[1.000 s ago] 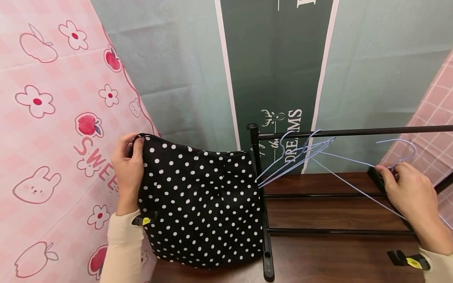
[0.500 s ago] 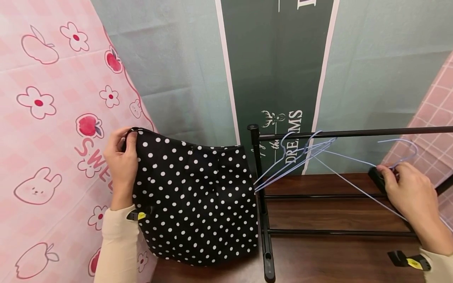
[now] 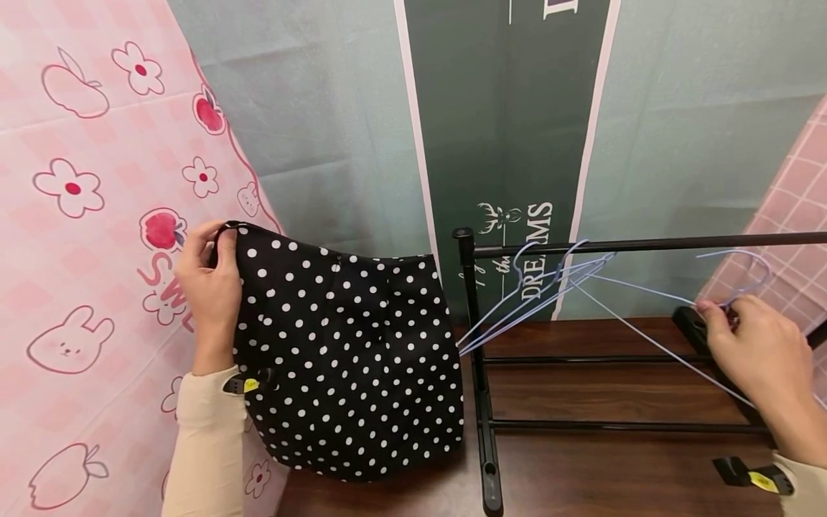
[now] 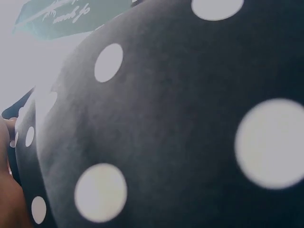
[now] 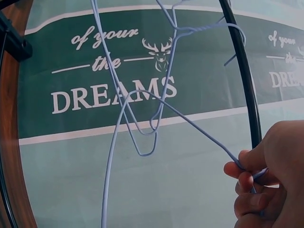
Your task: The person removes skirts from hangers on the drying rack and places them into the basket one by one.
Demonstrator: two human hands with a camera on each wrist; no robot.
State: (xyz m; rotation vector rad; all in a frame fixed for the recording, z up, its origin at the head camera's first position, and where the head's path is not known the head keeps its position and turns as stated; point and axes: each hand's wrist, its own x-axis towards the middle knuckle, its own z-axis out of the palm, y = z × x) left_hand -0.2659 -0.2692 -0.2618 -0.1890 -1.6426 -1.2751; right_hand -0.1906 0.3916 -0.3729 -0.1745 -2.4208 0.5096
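Observation:
A black skirt with white polka dots (image 3: 349,366) hangs from my left hand (image 3: 209,283), whose thumb and fingers pinch one end of its waistband. In the left wrist view the dotted cloth (image 4: 156,123) fills most of the picture. My right hand (image 3: 759,348) pinches a blue wire hanger (image 3: 646,290) just below its hook, clear of the bar. The right wrist view shows the fingers and thumb gripping the wire (image 5: 194,124). Other blue hangers (image 3: 517,287) hang on the rack's bar, their left ends reaching the skirt's right edge; whether they touch it I cannot tell.
A black metal rack has a top bar (image 3: 652,242), an upright post (image 3: 470,294) beside the skirt, and lower rails (image 3: 614,425). It stands on a dark wooden surface (image 3: 581,474). A pink printed cloth (image 3: 97,273) borders the left; a green-grey cloth (image 3: 323,143) hangs behind.
My left hand has moved left and a little up with the skirt, widening the space between skirt and post. My right hand, with the hanger, has shifted slightly right.

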